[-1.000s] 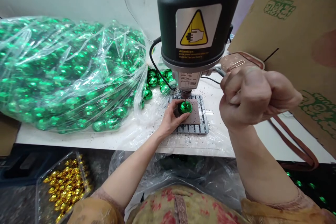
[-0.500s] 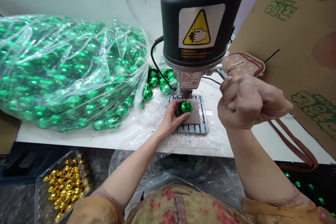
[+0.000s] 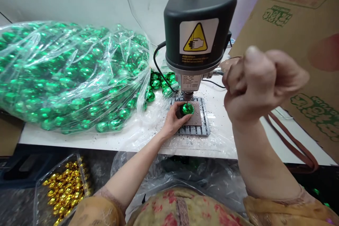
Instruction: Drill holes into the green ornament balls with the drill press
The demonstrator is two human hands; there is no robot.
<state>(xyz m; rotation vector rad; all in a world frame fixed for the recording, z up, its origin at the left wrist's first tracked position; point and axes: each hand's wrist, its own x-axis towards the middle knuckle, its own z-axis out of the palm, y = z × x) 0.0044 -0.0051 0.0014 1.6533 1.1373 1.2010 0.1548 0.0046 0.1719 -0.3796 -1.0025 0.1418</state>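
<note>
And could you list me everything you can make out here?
Table: one, white, centre
Drill press: one, black and silver, on table
Held ball: one, green, below the press
Baseplate: one, grey, beneath held ball
Bag of green balls: one, clear, table's left
Loose balls: several, green, beside bag
Tray: one, clear, lower left
Gold balls: many, gold, in tray
Cardboard box: one, brown, right
Strap: one, brown, right table edge
Sleeves: two, mustard, bottom
Left hand: one, bare, around held ball
Right hand: one, bare, closed on handle
</note>
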